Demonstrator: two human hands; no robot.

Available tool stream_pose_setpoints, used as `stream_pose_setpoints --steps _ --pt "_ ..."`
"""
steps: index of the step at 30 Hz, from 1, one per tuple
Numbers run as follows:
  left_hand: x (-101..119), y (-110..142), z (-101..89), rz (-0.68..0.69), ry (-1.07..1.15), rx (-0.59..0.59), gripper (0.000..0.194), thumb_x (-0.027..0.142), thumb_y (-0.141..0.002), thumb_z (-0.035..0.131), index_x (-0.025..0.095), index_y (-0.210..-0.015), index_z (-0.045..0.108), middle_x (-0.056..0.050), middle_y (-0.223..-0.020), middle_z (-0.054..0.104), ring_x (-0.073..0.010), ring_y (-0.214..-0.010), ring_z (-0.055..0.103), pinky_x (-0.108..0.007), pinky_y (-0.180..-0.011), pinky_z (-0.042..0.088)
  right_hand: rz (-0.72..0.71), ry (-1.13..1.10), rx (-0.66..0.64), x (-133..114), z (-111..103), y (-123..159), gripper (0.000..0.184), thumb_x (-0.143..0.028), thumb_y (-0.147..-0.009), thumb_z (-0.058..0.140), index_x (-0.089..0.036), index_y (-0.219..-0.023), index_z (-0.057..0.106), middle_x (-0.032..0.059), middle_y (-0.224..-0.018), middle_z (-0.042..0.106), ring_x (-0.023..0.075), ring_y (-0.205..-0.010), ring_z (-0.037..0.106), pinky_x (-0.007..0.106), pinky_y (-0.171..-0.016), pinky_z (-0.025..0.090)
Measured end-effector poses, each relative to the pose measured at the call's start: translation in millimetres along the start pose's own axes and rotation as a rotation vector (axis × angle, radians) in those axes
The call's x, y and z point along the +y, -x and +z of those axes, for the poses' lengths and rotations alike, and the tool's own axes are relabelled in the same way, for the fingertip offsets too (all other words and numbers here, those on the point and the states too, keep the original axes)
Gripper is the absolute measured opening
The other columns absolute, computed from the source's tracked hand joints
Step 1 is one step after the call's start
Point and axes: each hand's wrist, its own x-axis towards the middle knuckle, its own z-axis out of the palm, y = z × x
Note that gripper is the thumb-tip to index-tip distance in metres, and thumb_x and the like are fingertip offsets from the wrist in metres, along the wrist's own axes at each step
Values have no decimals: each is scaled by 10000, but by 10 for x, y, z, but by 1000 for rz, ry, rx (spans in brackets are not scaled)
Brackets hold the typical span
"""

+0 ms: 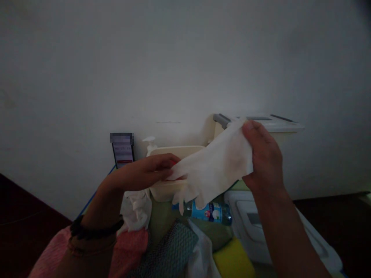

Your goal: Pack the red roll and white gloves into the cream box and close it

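while the left hand (142, 172) appeared to pinch one fingertip of a thin white glove (213, 166), the right hand (266, 162) gripped its cuff between thumb and fingers, leaving the glove stretched in the air between the two grips. neither hand was gloved. with the glove lifted and drawn out to length, the handling looked partway along: both grips had yet to let go, and the loose glove fingers dangled below. a dark patch showed near the cuff, stain or shadow impossible to tell. just beyond the left grip stood a pale tub (164, 192), something red (174, 162) partly hidden inside. a bottle (214, 213) lay below, between the grips; a yellow cloth (233, 259) lay nearer the wearer.
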Motion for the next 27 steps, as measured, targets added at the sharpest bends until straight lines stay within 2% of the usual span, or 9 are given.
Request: stream_pose_setpoints --steps 3,7,9,11,14,19,23,27 --pt "50 -36 66 11 -82 -21 419 274 -870 521 159 -1267 449 -78 -1115 637 -186 -975 597 -291 -826 458 8 -4 7 -18 76 72 169 -356 -752 682 -214 -755 589 -56 -606 542 71 -477 477 192 -403 376" --pt "122 -170 213 33 -173 -6 571 460 -774 650 167 -1244 508 -93 -1180 616 -244 -1055 572 -324 -880 442 15 2 -21 -69 145 150 142 -340 -769 658 -226 -743 577 -63 -574 492 70 -455 447 189 -377 347" --pt "133 -234 278 22 -218 9 533 497 -775 635 163 -1185 562 -81 -1102 655 -239 -981 602 -318 -840 453 9 14 -19 -87 151 161 138 -339 -768 654 -228 -742 577 -65 -571 481 69 -452 437 191 -373 340" --pt "126 -261 305 -17 -238 33 411 455 -834 570 154 -1112 608 -61 -996 688 -215 -889 623 -297 -786 464 -9 29 -6 -94 132 146 145 -346 -761 660 -226 -738 582 -64 -574 474 69 -454 430 194 -374 332" --pt "100 -217 257 -57 -176 78 289 386 -876 507 164 -977 661 -26 -893 705 -180 -792 625 -250 -712 466 -25 19 19 -88 66 84 151 -347 -758 662 -221 -716 592 -57 -592 485 70 -478 438 194 -390 337" --pt "44 -24 66 -86 65 90 253 388 -858 533 182 -826 676 11 -777 691 -140 -675 592 -198 -596 448 -14 -12 42 -55 -32 -29 138 -345 -770 659 -228 -715 610 -42 -652 541 84 -551 503 204 -469 408" --pt "2 78 -28 -131 191 39 217 352 -828 578 175 -748 675 11 -724 669 -124 -644 565 -180 -573 436 50 -19 50 -2 -15 -53 129 -332 -738 676 -225 -708 609 -43 -660 571 87 -551 516 208 -478 421" --pt "-26 89 -40 -211 290 -43 186 333 -813 614 162 -778 679 3 -734 671 -122 -646 579 -181 -575 440 126 -8 13 69 -24 -66 165 -355 -709 700 -218 -733 610 -44 -644 576 95 -533 517 222 -460 411"
